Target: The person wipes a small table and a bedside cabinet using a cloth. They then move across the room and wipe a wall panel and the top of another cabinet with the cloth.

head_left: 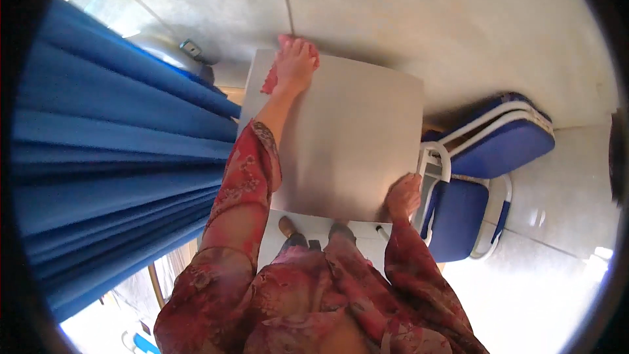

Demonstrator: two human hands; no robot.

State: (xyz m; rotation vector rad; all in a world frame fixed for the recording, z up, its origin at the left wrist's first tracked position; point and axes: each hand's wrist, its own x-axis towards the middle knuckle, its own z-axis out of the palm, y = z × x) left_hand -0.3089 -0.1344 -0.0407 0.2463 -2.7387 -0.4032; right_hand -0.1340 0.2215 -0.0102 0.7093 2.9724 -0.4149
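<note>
A smooth, silvery top (347,131), like that of a metal table or cabinet, lies in front of me. At its far left corner my left hand (296,65) is closed over a crumpled pinkish-red cloth (270,81) and presses it on the surface. Parts of the cloth stick out beyond my fingers and past the far edge. My right hand (403,196) is at the near right corner, its fingers curled on the edge; what lies under the fingers is hidden.
Blue curtains (124,151) hang close along the left. A pale wall (426,13) rises behind the top. Folded blue-padded chairs (504,147) with white frames stand close by on the right. My feet (288,226) show below the near edge.
</note>
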